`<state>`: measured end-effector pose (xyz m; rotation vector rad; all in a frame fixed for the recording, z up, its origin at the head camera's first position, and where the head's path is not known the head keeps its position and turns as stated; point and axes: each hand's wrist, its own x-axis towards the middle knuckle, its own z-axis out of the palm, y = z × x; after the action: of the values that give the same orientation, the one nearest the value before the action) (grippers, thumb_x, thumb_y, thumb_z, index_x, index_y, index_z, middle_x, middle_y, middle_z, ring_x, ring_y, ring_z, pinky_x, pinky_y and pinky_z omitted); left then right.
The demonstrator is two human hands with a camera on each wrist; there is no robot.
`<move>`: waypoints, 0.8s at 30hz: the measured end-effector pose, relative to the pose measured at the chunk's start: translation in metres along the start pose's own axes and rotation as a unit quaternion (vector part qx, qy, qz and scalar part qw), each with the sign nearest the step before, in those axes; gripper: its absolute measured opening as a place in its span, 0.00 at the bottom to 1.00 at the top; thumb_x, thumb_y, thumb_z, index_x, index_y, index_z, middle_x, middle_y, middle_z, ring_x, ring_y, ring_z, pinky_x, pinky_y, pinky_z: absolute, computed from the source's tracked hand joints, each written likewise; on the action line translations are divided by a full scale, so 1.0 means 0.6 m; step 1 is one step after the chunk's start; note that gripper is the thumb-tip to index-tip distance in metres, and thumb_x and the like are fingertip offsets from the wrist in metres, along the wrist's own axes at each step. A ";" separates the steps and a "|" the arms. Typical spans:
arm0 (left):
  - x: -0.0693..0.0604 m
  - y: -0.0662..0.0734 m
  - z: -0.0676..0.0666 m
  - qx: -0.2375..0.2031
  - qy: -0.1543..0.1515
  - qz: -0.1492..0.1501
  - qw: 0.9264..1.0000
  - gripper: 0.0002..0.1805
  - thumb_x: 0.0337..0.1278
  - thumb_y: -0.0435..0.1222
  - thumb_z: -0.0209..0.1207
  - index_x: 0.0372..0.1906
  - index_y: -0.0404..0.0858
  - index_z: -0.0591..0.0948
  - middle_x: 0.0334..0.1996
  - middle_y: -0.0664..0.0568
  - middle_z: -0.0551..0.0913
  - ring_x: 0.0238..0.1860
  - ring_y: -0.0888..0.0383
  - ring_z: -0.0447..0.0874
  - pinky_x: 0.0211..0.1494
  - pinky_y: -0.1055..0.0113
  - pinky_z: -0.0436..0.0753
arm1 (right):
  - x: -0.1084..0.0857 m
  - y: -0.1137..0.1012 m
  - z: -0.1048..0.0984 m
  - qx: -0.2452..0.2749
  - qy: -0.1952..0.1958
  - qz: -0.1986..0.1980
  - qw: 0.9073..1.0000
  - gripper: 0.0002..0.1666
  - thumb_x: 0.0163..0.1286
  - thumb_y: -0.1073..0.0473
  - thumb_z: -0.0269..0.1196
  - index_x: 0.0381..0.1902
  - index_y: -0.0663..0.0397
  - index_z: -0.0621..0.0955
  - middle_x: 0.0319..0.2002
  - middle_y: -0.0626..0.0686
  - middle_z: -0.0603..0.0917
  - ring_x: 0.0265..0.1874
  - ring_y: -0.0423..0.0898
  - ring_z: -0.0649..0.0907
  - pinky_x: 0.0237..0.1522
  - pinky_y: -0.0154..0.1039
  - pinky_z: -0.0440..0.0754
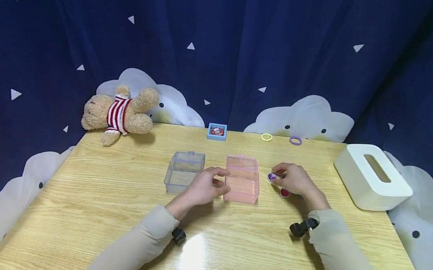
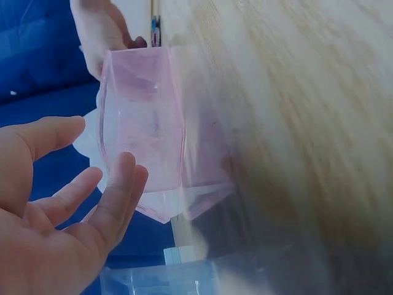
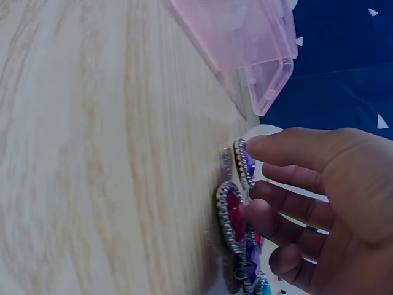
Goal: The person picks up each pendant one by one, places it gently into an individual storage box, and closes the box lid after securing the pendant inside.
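My right hand (image 1: 296,178) pinches a purple heart-shaped gem with a silvery beaded rim (image 1: 271,177) between thumb and fingertips, right of the pink box. Under that hand lie more gems, among them a red one (image 3: 233,212), a purple one (image 3: 252,261) and a partly hidden blue one (image 3: 264,286). The see-through pink box (image 1: 241,186) stands with its lid up. My left hand (image 1: 207,185) hovers at the pink box's left side, fingers loosely bent and holding nothing; whether it touches the box I cannot tell. Behind it sits a see-through grey-blue box (image 1: 169,179), lid also up.
A teddy bear in a striped shirt (image 1: 118,114) lies at the back left. Along the back edge are a small blue square box (image 1: 217,132), a yellow ring (image 1: 267,134) and a purple ring (image 1: 296,137). A white tissue box (image 1: 369,192) stands at the right edge.
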<state>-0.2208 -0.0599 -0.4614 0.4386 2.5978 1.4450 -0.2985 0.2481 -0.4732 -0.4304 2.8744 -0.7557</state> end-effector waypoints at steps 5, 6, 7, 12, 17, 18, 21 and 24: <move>0.002 -0.001 0.003 0.009 0.005 0.002 1.000 0.26 0.57 0.35 0.69 0.62 0.38 0.78 0.60 0.41 0.80 0.48 0.50 0.88 0.44 0.69 0.88 | 0.006 0.003 0.006 -0.015 0.008 0.003 1.000 0.24 0.59 0.55 0.73 0.52 0.57 0.84 0.42 0.56 0.87 0.42 0.50 0.84 0.48 0.49 0.80; 0.002 -0.001 0.003 0.009 0.005 0.002 1.000 0.27 0.57 0.35 0.69 0.62 0.37 0.78 0.60 0.41 0.80 0.48 0.49 0.88 0.44 0.69 0.88 | 0.007 0.003 0.007 -0.019 0.009 0.004 1.000 0.24 0.59 0.55 0.73 0.52 0.57 0.84 0.42 0.56 0.87 0.42 0.50 0.84 0.48 0.49 0.80; 0.003 -0.001 0.003 0.008 0.005 0.001 1.000 0.27 0.57 0.35 0.69 0.62 0.37 0.78 0.60 0.40 0.80 0.47 0.49 0.88 0.44 0.69 0.88 | 0.008 0.003 0.007 -0.022 0.009 0.006 1.000 0.24 0.58 0.55 0.73 0.52 0.57 0.84 0.42 0.55 0.87 0.41 0.50 0.83 0.48 0.49 0.80; 0.006 -0.001 0.004 0.005 0.009 -0.004 1.000 0.29 0.56 0.34 0.69 0.63 0.34 0.77 0.59 0.39 0.80 0.47 0.49 0.88 0.43 0.69 0.88 | 0.010 -0.001 0.006 -0.042 0.010 0.008 0.999 0.24 0.57 0.54 0.74 0.51 0.56 0.85 0.40 0.54 0.88 0.40 0.49 0.83 0.47 0.50 0.80; 0.008 -0.002 0.005 0.007 0.008 -0.008 1.000 0.29 0.55 0.33 0.69 0.64 0.34 0.77 0.58 0.39 0.80 0.46 0.49 0.89 0.42 0.69 0.87 | 0.012 -0.001 0.006 -0.049 0.009 0.011 0.999 0.21 0.56 0.54 0.74 0.47 0.54 0.86 0.37 0.51 0.88 0.37 0.48 0.82 0.44 0.46 0.78; 0.009 -0.002 0.006 0.008 0.009 -0.009 1.000 0.29 0.55 0.33 0.69 0.64 0.34 0.77 0.58 0.39 0.80 0.46 0.48 0.89 0.43 0.69 0.87 | 0.012 -0.002 0.006 -0.049 0.008 0.012 0.999 0.20 0.56 0.54 0.74 0.46 0.53 0.86 0.36 0.51 0.87 0.36 0.48 0.82 0.43 0.46 0.78; 0.009 -0.002 0.006 0.011 0.010 -0.008 1.000 0.29 0.55 0.33 0.70 0.63 0.34 0.77 0.57 0.39 0.81 0.46 0.49 0.89 0.42 0.69 0.87 | 0.012 -0.002 0.006 -0.049 0.005 0.015 0.999 0.18 0.57 0.53 0.74 0.44 0.52 0.87 0.36 0.50 0.87 0.35 0.47 0.82 0.42 0.45 0.78; 0.010 -0.001 0.005 0.014 0.011 -0.010 1.000 0.30 0.54 0.34 0.70 0.63 0.34 0.77 0.57 0.39 0.81 0.46 0.49 0.89 0.42 0.69 0.87 | 0.012 0.000 0.007 -0.055 0.003 0.020 0.998 0.18 0.57 0.52 0.74 0.44 0.51 0.87 0.36 0.49 0.87 0.36 0.46 0.82 0.42 0.45 0.78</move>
<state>-0.2257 -0.0559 -0.4636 0.4019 2.6344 1.4171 -0.3044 0.2440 -0.4770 -0.3828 2.9313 -0.5955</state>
